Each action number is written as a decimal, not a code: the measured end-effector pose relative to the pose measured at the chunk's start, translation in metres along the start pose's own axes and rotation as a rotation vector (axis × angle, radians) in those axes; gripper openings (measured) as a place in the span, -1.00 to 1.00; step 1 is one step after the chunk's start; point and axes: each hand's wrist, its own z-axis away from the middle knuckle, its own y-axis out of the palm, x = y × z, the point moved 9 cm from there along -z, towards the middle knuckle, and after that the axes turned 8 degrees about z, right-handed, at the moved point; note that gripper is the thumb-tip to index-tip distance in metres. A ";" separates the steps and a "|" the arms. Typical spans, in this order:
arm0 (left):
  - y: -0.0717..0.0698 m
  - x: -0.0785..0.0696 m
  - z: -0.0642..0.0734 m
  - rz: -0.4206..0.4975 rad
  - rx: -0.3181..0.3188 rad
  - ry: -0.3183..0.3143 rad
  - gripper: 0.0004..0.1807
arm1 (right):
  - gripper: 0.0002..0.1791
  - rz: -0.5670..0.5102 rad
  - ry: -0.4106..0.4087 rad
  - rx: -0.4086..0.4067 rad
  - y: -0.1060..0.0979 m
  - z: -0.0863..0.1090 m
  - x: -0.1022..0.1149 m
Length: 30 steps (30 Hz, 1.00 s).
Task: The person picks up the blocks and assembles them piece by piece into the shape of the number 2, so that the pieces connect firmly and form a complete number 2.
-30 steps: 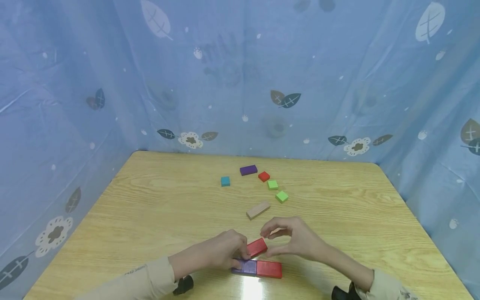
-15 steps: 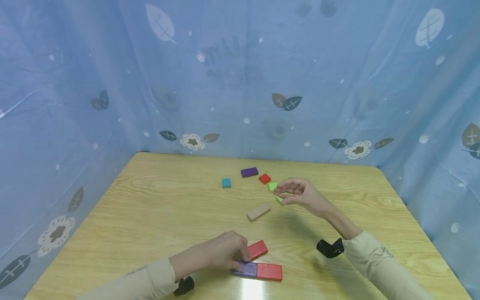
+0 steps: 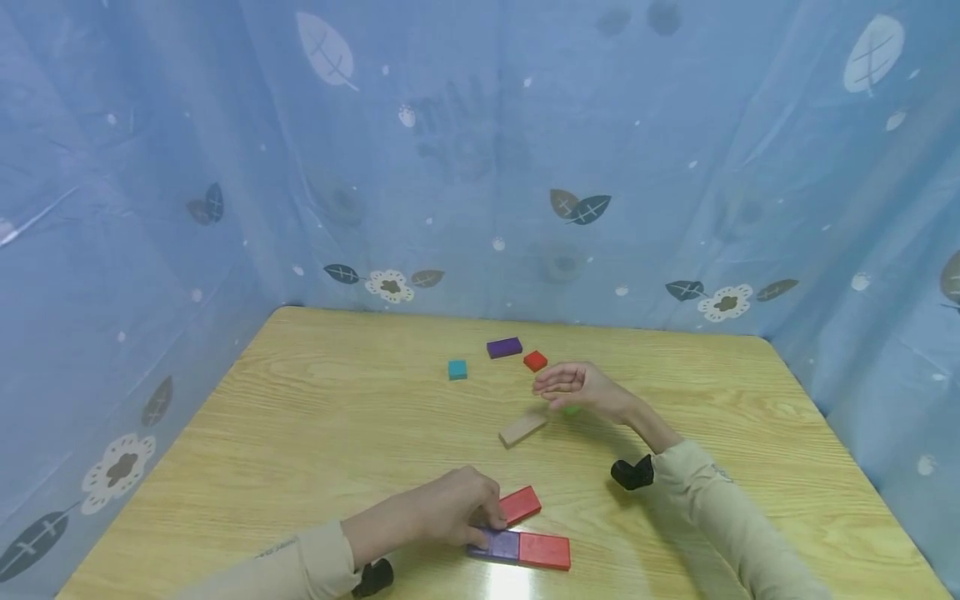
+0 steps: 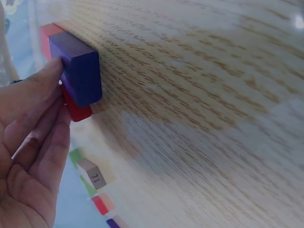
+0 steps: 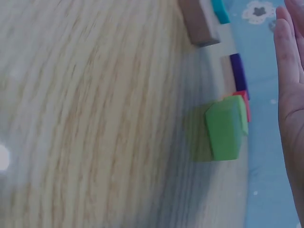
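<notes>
In the head view my left hand [image 3: 459,507] reaches down to the blocks at the table's near side. Its thumb touches the top of a purple block [image 4: 84,78], while its fingertips touch the end of a slanted red block [image 3: 521,505] just behind. A second red block [image 3: 545,552] lies end to end with the purple one. Farther back, my right hand [image 3: 588,390] hovers with loosely bent fingers and holds nothing. Beneath it is a green block [image 5: 224,129]; the other green one [image 5: 242,114] is mostly covered in the head view.
A plain wooden block [image 3: 522,430] lies left of the right hand. Toward the back are a small red block [image 3: 536,361], a dark purple block [image 3: 504,347] and a teal block [image 3: 457,370]. Blue patterned curtain [image 3: 480,167] surrounds the table [image 3: 337,417].
My right hand has left the slanted red block and moved away, back over the green blocks. It then drifted slightly left and lower. The left hand stays at the purple and red blocks.
</notes>
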 end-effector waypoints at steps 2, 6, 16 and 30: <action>0.000 0.000 0.000 0.000 0.002 0.004 -0.75 | -0.51 0.009 0.010 0.001 0.000 -0.002 -0.005; 0.000 0.000 -0.001 -0.006 0.009 0.002 -0.76 | -0.46 0.030 0.017 0.019 0.002 -0.007 -0.009; 0.002 0.001 -0.001 -0.008 0.036 -0.003 -0.75 | -0.50 0.134 0.013 0.049 0.010 -0.015 -0.017; 0.001 0.002 -0.001 0.010 0.029 -0.012 -0.75 | -0.50 0.454 0.036 0.130 0.024 -0.020 -0.018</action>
